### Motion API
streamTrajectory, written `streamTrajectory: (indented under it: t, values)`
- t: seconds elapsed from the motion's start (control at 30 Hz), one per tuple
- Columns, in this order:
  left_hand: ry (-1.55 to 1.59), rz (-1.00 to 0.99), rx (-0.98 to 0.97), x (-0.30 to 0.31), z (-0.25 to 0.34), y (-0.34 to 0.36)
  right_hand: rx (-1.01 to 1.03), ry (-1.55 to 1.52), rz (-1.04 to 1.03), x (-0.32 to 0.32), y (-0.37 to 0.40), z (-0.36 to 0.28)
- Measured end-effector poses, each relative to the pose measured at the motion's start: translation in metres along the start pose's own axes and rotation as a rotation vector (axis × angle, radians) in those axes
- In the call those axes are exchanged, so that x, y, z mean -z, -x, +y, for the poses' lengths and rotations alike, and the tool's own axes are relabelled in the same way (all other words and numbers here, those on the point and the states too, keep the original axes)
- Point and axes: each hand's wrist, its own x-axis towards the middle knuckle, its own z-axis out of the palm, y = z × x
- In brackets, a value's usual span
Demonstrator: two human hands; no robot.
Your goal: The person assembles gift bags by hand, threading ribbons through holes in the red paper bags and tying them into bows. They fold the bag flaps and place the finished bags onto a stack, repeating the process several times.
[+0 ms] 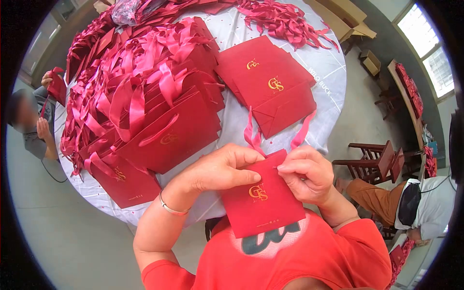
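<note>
A flat red paper gift bag (263, 205) with a gold monogram is held upright in front of my chest. My left hand (227, 166) grips its upper left, thumb across the front and fingers behind. At the bag's upper right, my right hand (307, 174) is closed, thumb and forefinger pinching a small pink ribbon end against the front. Lengths of pink ribbon (302, 131) run from behind my hands toward the table; where they attach is hidden. Just beyond lie several overlapping red bags (282, 99), printed with the same gold monogram.
Rows of red bags with ribbon handles (169, 135) fill the left of the white-clothed table (333, 92). Loose pink ribbons (290, 24) lie at the back. Across the table, a person (36, 125) handles a red bag. Another person (425, 205) and a wooden stool (372, 162) are at right.
</note>
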Motion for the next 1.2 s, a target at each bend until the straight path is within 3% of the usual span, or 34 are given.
streamTrajectory:
  t: [0.23,0.3,0.5,0.93,1.2]
  values:
    - [-0.168,0.087,-0.004,-0.008,0.003,0.000,-0.012,-0.016,0.012,-0.001,0.002,0.005]
    - [-0.019,0.142,-0.060,-0.011,0.002,0.001,-0.026,-0.030,0.018,-0.001,0.002,0.007]
    - [-0.015,0.170,-0.115,-0.011,-0.001,0.000,0.006,0.019,0.022,-0.003,0.003,0.013]
    - [0.046,0.140,-0.076,-0.003,-0.010,-0.003,-0.068,-0.020,-0.013,-0.003,0.003,0.014]
    - [0.076,0.174,-0.086,-0.006,-0.009,-0.003,0.083,0.063,-0.089,0.002,-0.001,0.011]
